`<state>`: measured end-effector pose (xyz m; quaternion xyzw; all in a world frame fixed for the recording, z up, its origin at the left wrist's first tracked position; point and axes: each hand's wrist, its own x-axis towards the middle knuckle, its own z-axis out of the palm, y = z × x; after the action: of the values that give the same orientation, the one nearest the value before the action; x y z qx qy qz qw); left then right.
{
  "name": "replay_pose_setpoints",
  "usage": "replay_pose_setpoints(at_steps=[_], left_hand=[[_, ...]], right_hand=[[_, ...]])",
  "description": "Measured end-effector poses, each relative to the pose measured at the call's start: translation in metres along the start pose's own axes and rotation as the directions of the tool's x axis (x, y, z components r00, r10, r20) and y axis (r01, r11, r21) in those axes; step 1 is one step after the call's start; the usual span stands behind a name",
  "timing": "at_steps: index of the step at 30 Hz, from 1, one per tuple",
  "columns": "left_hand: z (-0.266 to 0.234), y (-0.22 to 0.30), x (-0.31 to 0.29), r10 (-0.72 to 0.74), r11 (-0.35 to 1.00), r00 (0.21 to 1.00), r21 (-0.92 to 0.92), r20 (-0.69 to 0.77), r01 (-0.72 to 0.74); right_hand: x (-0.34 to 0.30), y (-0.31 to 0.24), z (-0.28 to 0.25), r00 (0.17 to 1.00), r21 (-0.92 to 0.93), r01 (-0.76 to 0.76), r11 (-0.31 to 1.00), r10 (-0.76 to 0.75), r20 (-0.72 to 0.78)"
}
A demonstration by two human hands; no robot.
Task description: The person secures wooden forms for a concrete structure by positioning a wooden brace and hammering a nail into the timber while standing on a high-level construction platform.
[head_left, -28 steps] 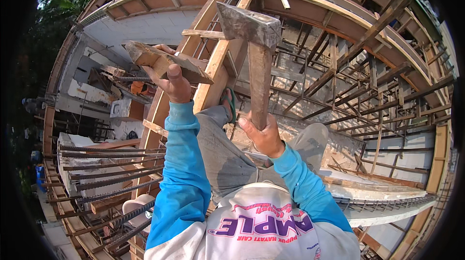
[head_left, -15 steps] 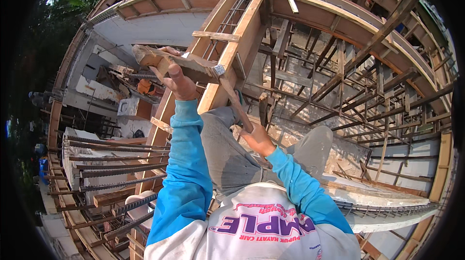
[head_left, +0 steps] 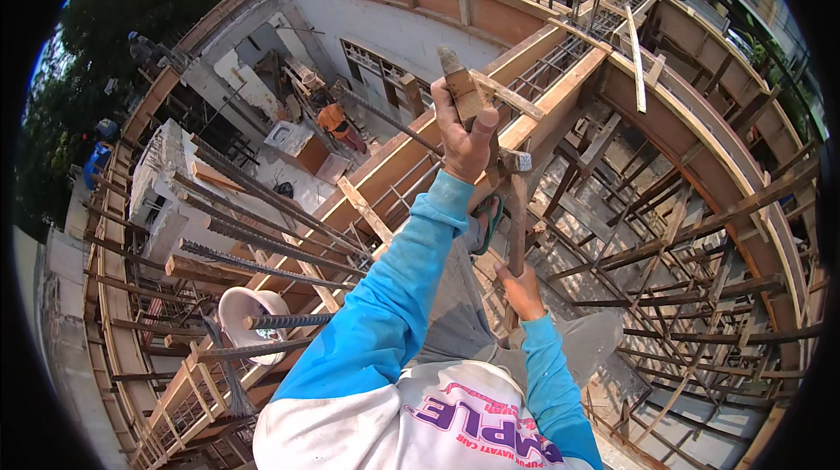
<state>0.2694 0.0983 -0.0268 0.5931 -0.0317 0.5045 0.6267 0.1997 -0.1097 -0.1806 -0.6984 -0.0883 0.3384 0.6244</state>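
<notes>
My left hand (head_left: 467, 139) is closed round a short, rough piece of wood (head_left: 464, 89), raised in front of me above the beam formwork (head_left: 560, 107). In my right hand (head_left: 522, 293) is a hammer (head_left: 517, 229), gripped low on its wooden handle. Its pale metal head points up, close beside the lower end of the wood piece; I cannot tell whether they touch. My foot in a green-strapped sandal (head_left: 486, 223) shows below the wood, partly hidden by my left arm and the hammer.
Steel bars (head_left: 280, 238) jut out at the left, beside a white bucket (head_left: 249, 321). Timber props (head_left: 665, 295) crowd the lower level at right. A person in orange (head_left: 337, 122) is down below; a person in blue (head_left: 98, 159) is at far left.
The view has turned, so the surroundings sit differently in it. The wood piece went from lying crosswise to pointing up, and the hammer handle now stands more upright. Both hands keep their holds.
</notes>
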Motion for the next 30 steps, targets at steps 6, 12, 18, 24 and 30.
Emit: replay_pose_setpoints(at_steps=[6,12,18,24,30], left_hand=[[0.004,0.011,-0.002,-0.003,1.000,1.000,0.014,0.013,0.003],[0.009,0.015,0.025,0.096,0.995,0.993,-0.011,0.071,-0.095],[-0.014,-0.002,0.035,0.127,0.991,0.989,-0.040,-0.077,-0.131],[0.003,-0.003,0.032,0.152,0.984,0.987,-0.084,-0.053,-0.156],[0.003,-0.003,0.037,0.184,0.981,0.983,-0.057,0.013,-0.183]], right_hand=[[0.005,0.016,0.006,0.951,-0.140,0.246,0.959,-0.267,-0.159],[0.005,-0.013,0.006,0.964,-0.115,0.187,0.976,-0.205,-0.169],[0.018,-0.022,0.000,0.967,-0.197,0.182,0.963,-0.212,-0.141],[0.020,-0.015,-0.009,0.945,-0.170,0.281,0.945,-0.303,-0.124],[0.025,-0.018,-0.001,0.963,-0.199,0.210,0.957,-0.238,-0.126]])
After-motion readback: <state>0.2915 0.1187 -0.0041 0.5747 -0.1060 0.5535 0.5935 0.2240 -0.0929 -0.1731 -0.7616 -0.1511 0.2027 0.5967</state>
